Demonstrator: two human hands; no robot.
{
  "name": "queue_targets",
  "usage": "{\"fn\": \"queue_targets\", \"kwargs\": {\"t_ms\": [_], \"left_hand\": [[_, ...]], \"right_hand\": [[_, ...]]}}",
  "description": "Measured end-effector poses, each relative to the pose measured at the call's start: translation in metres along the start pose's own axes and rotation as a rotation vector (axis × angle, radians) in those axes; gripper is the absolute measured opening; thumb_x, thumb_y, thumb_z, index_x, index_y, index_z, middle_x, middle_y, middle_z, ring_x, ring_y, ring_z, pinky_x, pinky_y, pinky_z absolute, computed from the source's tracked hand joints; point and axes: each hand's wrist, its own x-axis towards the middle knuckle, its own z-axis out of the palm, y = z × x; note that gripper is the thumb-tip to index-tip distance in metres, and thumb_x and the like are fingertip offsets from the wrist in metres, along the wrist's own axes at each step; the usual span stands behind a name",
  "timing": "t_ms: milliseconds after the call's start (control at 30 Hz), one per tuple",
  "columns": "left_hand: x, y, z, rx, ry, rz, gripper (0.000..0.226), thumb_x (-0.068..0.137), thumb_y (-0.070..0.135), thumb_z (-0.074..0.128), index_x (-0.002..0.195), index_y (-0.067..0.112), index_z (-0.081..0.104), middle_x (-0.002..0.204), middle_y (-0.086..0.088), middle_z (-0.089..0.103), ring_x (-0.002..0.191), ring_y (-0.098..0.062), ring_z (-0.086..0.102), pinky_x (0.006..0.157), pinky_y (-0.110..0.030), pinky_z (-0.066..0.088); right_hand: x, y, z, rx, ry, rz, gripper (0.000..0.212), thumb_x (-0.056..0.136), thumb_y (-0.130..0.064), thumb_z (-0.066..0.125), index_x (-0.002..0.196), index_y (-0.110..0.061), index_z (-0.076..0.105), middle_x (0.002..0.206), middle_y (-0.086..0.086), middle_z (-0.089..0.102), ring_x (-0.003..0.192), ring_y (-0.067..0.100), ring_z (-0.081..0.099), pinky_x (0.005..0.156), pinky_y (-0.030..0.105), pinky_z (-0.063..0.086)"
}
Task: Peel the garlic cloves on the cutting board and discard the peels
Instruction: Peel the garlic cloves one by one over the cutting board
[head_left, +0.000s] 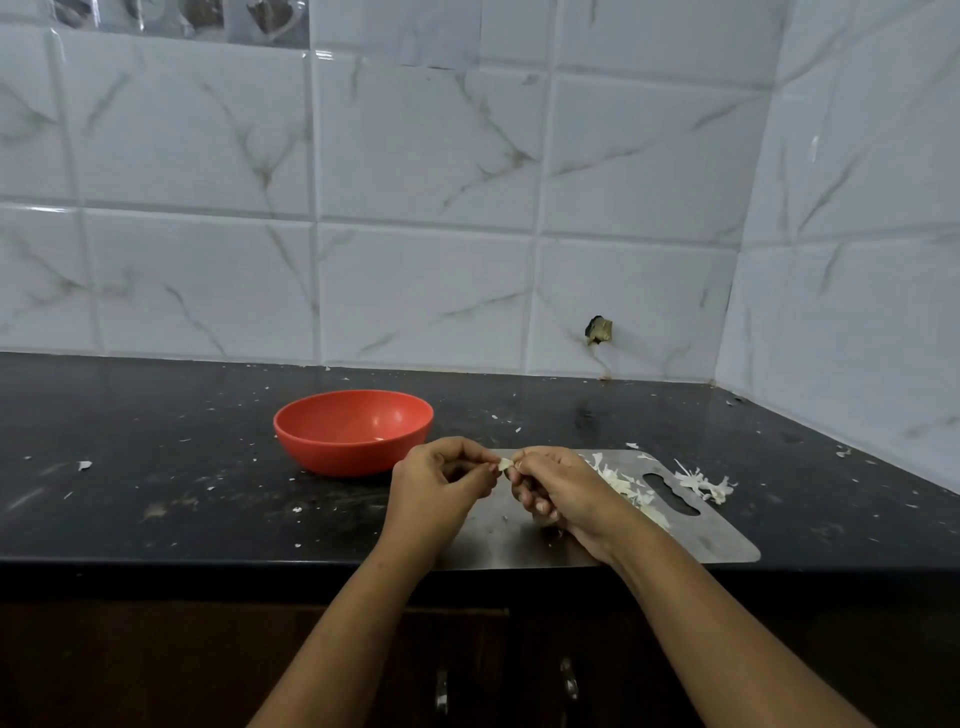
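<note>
- Head view: a garlic clove (505, 464) is held in the air between both hands, just above the left end of the steel cutting board (719, 540)
- left hand (441, 483) pinches the clove's left side between thumb and fingertips, with its other fingers curled in
- right hand (563, 491) pinches the clove's right side in the same way, its remaining fingers curled under, over the middle of the board
- a heap of pale peels (623, 486) lies on the board, partly hidden behind the right hand and near the board's handle slot
- loose peels (704, 483) lie on the dark tabletop (156, 467) just off the board's far right edge
- a red bowl (353, 434) stands on the tabletop just beyond the board's far left corner; a small pale piece shows inside it, too small to tell what it is
- tiny white scraps fleck the tabletop all round the board
- a white marbled tile wall (426, 208) rises behind the board and turns a corner to its right
- dark cupboard doors with two metal handles (441, 696) show below the board's near edge
</note>
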Motion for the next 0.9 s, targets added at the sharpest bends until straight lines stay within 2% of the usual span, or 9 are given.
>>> {"fn": "queue_targets", "kwargs": {"t_ms": [200,333,467,567,633,667,767,833,900], "left_hand": [[-0.001,0.001,0.000,0.067,0.009,0.015,0.022,0.084,-0.002,0.067,0.077,0.019,0.072,0.073,0.000,0.073,0.072,-0.007,0.071,0.074,-0.021,0.058],[0.000,0.000,-0.001,0.078,0.054,-0.005,0.022,0.083,0.000,0.068,0.075,0.020,0.071,0.069,-0.001,0.073,0.070,-0.011,0.070,0.076,-0.028,0.059],[0.000,-0.002,-0.001,0.127,0.082,0.015,0.025,0.084,0.004,0.066,0.074,0.027,0.070,0.068,0.003,0.072,0.066,-0.007,0.068,0.072,-0.028,0.059],[-0.001,-0.001,-0.001,0.185,0.051,0.036,0.019,0.085,0.008,0.065,0.081,0.025,0.072,0.071,0.004,0.071,0.067,-0.007,0.068,0.071,-0.028,0.058],[-0.001,0.000,0.000,0.210,0.030,0.047,0.019,0.086,0.008,0.064,0.081,0.026,0.071,0.073,0.004,0.071,0.068,-0.010,0.068,0.070,-0.028,0.058],[-0.001,0.000,0.001,0.223,0.021,0.057,0.019,0.087,0.009,0.064,0.082,0.026,0.070,0.074,0.003,0.071,0.069,-0.011,0.069,0.069,-0.028,0.058],[0.000,-0.001,0.003,0.269,0.011,0.100,0.014,0.088,0.010,0.065,0.086,0.022,0.072,0.075,0.003,0.071,0.067,-0.011,0.068,0.066,-0.023,0.056],[0.000,-0.003,0.003,0.296,0.010,0.126,0.013,0.088,0.010,0.065,0.088,0.020,0.073,0.076,0.006,0.070,0.066,-0.007,0.067,0.064,-0.018,0.054],[0.001,-0.005,0.004,0.316,0.014,0.143,0.013,0.086,0.010,0.065,0.088,0.020,0.074,0.075,0.010,0.070,0.067,-0.003,0.066,0.063,-0.013,0.051]], "right_hand": [[0.002,0.004,0.004,-0.113,0.109,-0.021,0.030,0.092,-0.009,0.042,0.067,-0.012,0.058,0.053,-0.001,0.052,0.043,0.007,0.037,0.040,0.016,0.029],[0.000,0.008,0.003,-0.039,0.189,-0.081,0.025,0.096,-0.009,0.045,0.083,-0.007,0.066,0.063,0.003,0.062,0.046,0.008,0.045,0.042,0.018,0.035],[-0.002,0.012,0.006,-0.129,0.154,-0.189,0.009,0.091,-0.019,0.066,0.096,-0.014,0.070,0.075,0.003,0.065,0.055,0.006,0.054,0.047,0.020,0.043],[-0.002,0.016,0.006,-0.217,0.201,-0.279,0.012,0.083,-0.027,0.075,0.092,-0.020,0.073,0.071,-0.002,0.062,0.058,0.005,0.055,0.049,0.020,0.044],[0.000,0.018,0.006,-0.276,0.259,-0.333,0.006,0.083,-0.027,0.075,0.087,-0.023,0.074,0.068,-0.006,0.064,0.059,0.004,0.055,0.054,0.020,0.045],[0.000,0.018,0.005,-0.293,0.274,-0.351,0.002,0.083,-0.026,0.075,0.084,-0.025,0.074,0.067,-0.008,0.065,0.059,0.002,0.056,0.056,0.017,0.045],[0.000,0.020,0.006,-0.350,0.285,-0.377,0.006,0.085,-0.022,0.072,0.082,-0.026,0.074,0.063,-0.022,0.064,0.060,-0.003,0.057,0.055,0.010,0.040],[-0.001,0.019,0.007,-0.389,0.300,-0.382,0.007,0.086,-0.020,0.070,0.082,-0.024,0.075,0.060,-0.020,0.063,0.060,-0.002,0.058,0.054,0.010,0.041],[-0.002,0.018,0.008,-0.405,0.315,-0.380,0.012,0.088,-0.018,0.068,0.079,-0.024,0.074,0.061,-0.011,0.064,0.059,0.005,0.060,0.053,0.017,0.045]]}}
